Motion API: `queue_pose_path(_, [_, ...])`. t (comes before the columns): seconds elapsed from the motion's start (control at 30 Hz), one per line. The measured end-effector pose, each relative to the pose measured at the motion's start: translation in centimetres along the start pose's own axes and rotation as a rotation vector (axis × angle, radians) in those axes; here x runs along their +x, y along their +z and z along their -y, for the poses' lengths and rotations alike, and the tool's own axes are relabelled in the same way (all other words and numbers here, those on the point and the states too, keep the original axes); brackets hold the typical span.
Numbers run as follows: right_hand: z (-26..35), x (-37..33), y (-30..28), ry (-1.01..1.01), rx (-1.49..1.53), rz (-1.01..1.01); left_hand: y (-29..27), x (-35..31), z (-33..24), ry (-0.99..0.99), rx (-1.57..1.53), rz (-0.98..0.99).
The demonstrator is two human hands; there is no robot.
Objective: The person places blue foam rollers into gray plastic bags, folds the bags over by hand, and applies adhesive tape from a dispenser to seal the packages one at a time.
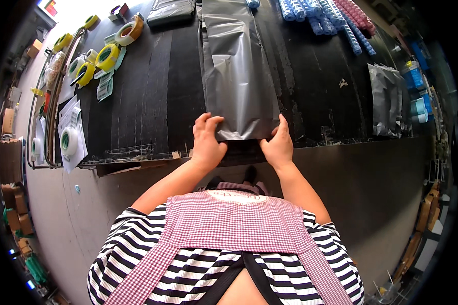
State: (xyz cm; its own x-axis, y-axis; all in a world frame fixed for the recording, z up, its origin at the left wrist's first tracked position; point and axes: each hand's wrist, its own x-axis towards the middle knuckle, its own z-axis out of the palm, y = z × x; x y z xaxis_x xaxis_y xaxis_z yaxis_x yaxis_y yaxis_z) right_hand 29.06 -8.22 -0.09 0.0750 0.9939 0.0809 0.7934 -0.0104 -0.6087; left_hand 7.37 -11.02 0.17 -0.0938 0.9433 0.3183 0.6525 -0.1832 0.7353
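Note:
A long grey plastic mailing bag (239, 76) lies lengthwise on the black worktable (137, 112), its near end at the table's front edge. My left hand (207, 142) grips the bag's near left corner with fingers curled over it. At the opposite corner my right hand (279, 145) is closed on the bag's edge, fingers pointing away from me and thumb along the near side. The plastic looks smooth and shiny, with a few creases, and its near edge runs between my two hands. Part of each hand's fingertips is hidden.
Tape rolls (107, 57) and labels (105, 85) lie at the left. A folded dark stack of bags (170, 11) sits at the back. Blue patterned rolls (318, 14) and pink ones (355, 14) lie back right. Grey bags (387, 99) rest near the right edge.

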Motion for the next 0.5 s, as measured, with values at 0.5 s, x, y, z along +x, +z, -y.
queue_pose_path(0.5, [-3.7,1.8,-4.6,0.016,0.492,0.129,-4.9,2.1,0.1,-0.464,-0.189,0.718])
